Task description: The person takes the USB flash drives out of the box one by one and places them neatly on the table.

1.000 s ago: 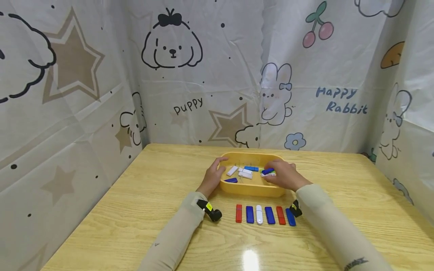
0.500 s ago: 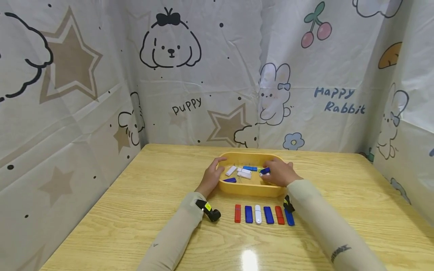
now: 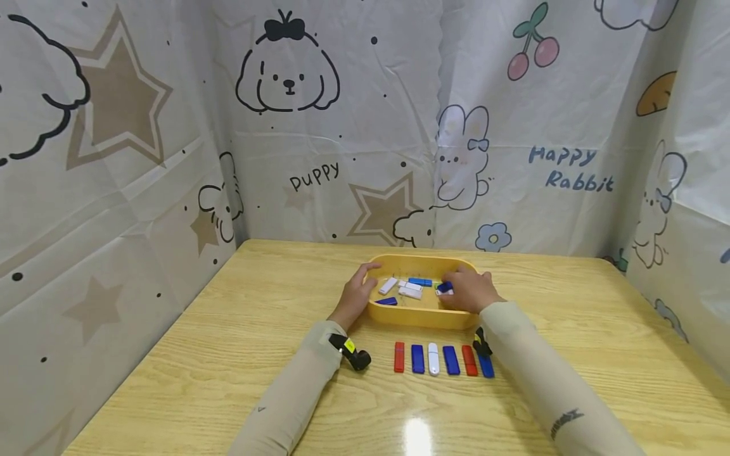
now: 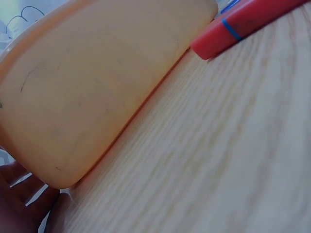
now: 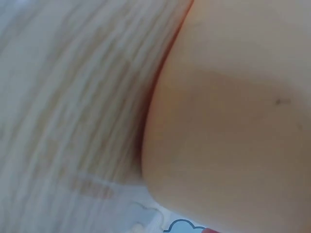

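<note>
left hand (image 3: 356, 294): gripping the left rim of the yellow tray (image 3: 422, 315) on the table (image 3: 228, 354)
right hand (image 3: 469, 291): inside the tray's right end, pinching a blue stick (image 3: 444, 287)
row of sticks (image 3: 441, 360): red, blue, white, just behind both hands

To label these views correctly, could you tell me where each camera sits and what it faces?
Head: above, looking forward and down at the tray; both forearms and hands show.
Left wrist: low at the table, facing the tray's wall and a red stick; some skin shows.
Right wrist: low, blurred, facing the tray's wall.
All share the tray.
</note>
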A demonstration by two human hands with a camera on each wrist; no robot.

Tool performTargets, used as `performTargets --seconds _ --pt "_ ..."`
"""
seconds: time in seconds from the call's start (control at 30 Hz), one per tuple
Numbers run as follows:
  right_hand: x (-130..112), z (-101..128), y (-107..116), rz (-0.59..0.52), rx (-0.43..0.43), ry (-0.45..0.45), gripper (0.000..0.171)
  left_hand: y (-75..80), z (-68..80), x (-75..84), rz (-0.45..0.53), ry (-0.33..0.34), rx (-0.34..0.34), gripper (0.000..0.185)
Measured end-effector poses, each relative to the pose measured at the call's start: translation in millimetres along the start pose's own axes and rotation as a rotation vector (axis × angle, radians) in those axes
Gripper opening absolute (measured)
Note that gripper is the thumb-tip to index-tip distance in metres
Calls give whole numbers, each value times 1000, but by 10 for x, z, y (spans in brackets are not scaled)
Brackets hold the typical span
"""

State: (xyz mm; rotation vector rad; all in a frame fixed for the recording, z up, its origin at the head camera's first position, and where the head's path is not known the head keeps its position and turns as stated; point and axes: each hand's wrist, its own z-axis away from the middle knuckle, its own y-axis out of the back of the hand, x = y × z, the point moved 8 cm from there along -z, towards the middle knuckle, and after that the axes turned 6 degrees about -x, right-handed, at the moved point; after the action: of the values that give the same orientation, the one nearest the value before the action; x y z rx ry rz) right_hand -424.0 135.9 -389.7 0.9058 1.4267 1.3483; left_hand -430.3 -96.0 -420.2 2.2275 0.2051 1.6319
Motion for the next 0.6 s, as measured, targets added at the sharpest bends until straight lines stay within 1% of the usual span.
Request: performTargets --seconds 0.1,0.33,0.6 --pt "0 3 5 -11 11 1 44 -4 3 4 1 -1 -1 36" --pt "21 -25 12 -73 31 -5 28 0 3 4 3 0 -5 37" --pt "8 5 30 -88 32 -7 24 -3 -9 -10 -1 1 3 37"
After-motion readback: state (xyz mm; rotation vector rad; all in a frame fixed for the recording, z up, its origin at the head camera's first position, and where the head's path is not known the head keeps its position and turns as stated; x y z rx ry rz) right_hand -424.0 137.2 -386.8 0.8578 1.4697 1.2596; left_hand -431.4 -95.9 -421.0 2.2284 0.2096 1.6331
